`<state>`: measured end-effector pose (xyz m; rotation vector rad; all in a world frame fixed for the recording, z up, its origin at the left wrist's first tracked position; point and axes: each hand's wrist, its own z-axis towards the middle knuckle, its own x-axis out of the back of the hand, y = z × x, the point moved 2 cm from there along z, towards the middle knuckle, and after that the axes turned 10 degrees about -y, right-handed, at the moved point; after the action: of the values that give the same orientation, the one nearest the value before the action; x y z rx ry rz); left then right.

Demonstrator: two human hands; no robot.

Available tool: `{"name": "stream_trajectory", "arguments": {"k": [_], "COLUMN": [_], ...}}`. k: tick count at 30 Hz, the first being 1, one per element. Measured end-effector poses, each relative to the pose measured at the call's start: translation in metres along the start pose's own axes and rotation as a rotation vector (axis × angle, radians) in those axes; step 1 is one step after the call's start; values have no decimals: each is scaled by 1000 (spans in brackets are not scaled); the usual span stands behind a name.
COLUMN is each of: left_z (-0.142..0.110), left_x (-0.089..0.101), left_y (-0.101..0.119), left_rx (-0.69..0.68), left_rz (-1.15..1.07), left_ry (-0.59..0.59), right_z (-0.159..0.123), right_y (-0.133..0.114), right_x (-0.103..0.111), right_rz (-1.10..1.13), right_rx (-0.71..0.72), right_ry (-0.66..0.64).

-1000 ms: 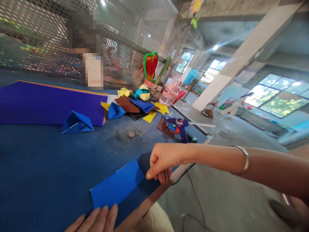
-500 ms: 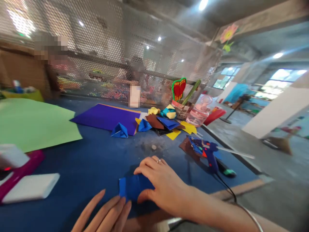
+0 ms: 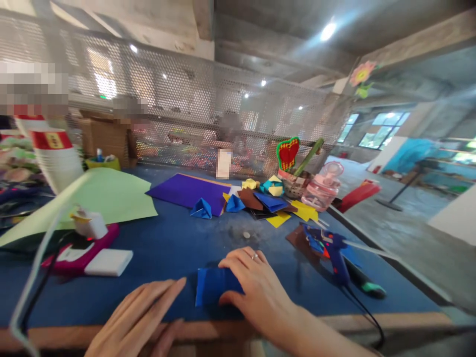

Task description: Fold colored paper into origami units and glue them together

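Observation:
A small folded piece of blue paper (image 3: 212, 286) lies flat near the front of the blue tabletop, its left end in sight and its right end under a palm. My right hand (image 3: 260, 292) grips that paper, thumb at the near edge and curved fingers at the far edge; a ring shows on one finger. Just left of the paper, apart from it, my left hand (image 3: 139, 315) is stretched out with nothing in it. Two folded blue paper pieces (image 3: 202, 208) stand farther back, beside a purple sheet (image 3: 186, 192).
On the right lie a glue gun (image 3: 336, 253) with a cord and a dark-handled tool (image 3: 366, 282). Coloured paper scraps (image 3: 278, 219), a pink bottle (image 3: 323, 186) and a pot (image 3: 293, 184) stand behind. Leftward are a power strip (image 3: 80, 253), a green sheet (image 3: 122, 198) and paper cups (image 3: 59, 158).
My left hand has moved off the paper to the left. My right hand stays on the paper. The view has turned left and up, showing the cups.

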<state>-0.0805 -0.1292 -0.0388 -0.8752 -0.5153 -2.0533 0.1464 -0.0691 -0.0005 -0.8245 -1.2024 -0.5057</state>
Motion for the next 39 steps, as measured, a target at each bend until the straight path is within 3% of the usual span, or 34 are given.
{"name": "stream_trajectory", "arguments": {"k": [5, 12, 16, 22, 30, 36, 39], "left_z": [20, 31, 36, 40, 36, 47, 50], "left_x": [2, 12, -3, -32, -31, -33, -33], "left_y": [7, 38, 40, 26, 24, 26, 27], "left_rx": [61, 48, 53, 250, 210, 222, 230], "left_rz": [-59, -218, -285, -400, -332, -367, -378], "left_ry": [-104, -49, -155, -292, -282, -231, -202], "right_z": [-6, -18, -18, -24, -45, -46, -45], "right_y": [-6, -7, -5, 1, 5, -7, -4], "right_x": [0, -3, -5, -4, -3, -9, -12], "right_rz": [-22, 32, -12, -50, -142, -182, -150], "right_rx": [19, 218, 317, 334, 227, 417, 415], "right_ry": [80, 142, 145, 152, 133, 152, 150]}}
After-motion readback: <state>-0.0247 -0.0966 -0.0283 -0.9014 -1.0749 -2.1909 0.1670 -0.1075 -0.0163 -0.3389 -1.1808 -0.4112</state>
